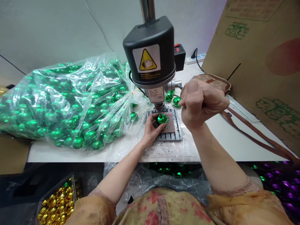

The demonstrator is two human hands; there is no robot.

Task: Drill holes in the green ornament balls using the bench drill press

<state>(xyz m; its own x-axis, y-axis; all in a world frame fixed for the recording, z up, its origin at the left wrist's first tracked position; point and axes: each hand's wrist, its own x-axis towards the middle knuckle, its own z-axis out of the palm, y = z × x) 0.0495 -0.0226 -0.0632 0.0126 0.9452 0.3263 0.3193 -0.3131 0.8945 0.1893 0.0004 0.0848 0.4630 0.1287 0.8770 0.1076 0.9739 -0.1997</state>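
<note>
A small black bench drill press point(148, 53) with a yellow warning label stands before me. Under its chuck point(158, 107), my left hand point(152, 126) grips a shiny green faceted ball point(162, 118) between thumb and fingers. The ball rests on a brown board point(170, 127) over the slotted metal base point(178, 134). To the right and higher up, my right hand point(201, 101) is closed in a fist around the drill press's feed lever point(179, 86); most of the lever is hidden by the fingers. Two more green balls point(177, 101) lie behind the base.
At left sits a large clear plastic bag point(70, 103) full of green balls. A brown handbag point(212, 82) with a strap and a big cardboard box point(262, 62) stand right. Gold balls point(57, 203) fill a bin below left; purple balls point(283, 187) lie below right. Dark shavings dot the base.
</note>
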